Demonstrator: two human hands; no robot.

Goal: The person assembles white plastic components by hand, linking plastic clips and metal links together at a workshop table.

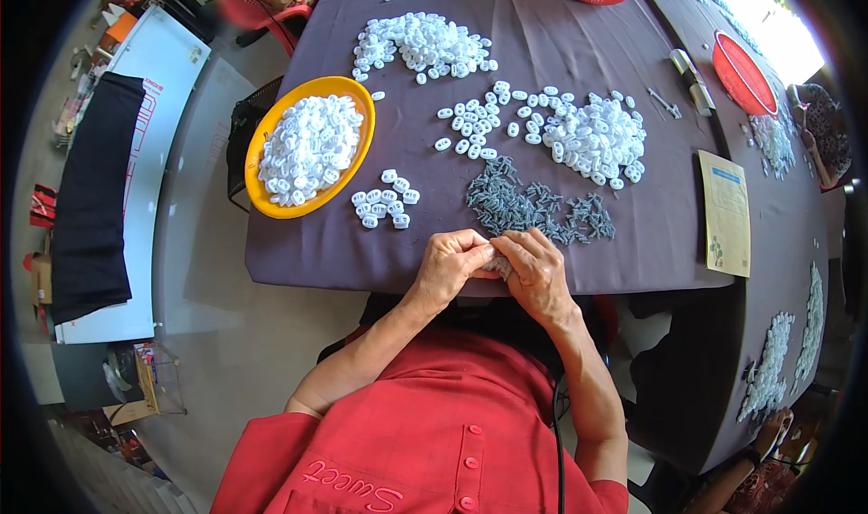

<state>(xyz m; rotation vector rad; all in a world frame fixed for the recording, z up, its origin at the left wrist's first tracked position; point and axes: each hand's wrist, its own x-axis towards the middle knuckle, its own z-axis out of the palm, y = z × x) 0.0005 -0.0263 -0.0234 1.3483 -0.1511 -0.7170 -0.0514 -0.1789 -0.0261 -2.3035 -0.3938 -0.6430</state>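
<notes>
My left hand [452, 265] and my right hand [537, 270] meet at the near edge of the cloth-covered table. Both have their fingers pinched together, fingertips nearly touching. What they hold is mostly hidden; only a pale patch shows between them. Just beyond the fingers spreads a pile of small dark grey screw-like pieces [511, 205]. A small group of white oval pieces with dark marks [387, 202] lies to the left of my hands. Farther off are a loose cluster of these ovals [472, 123] and a larger heap [597, 136] to its right.
A yellow oval basin [256, 157] full of white pieces stands at the table's left edge. Another white heap [425, 44] is at the back. To the right are a brown envelope [725, 214] and a red basket [743, 73]. Other people sit around the tables.
</notes>
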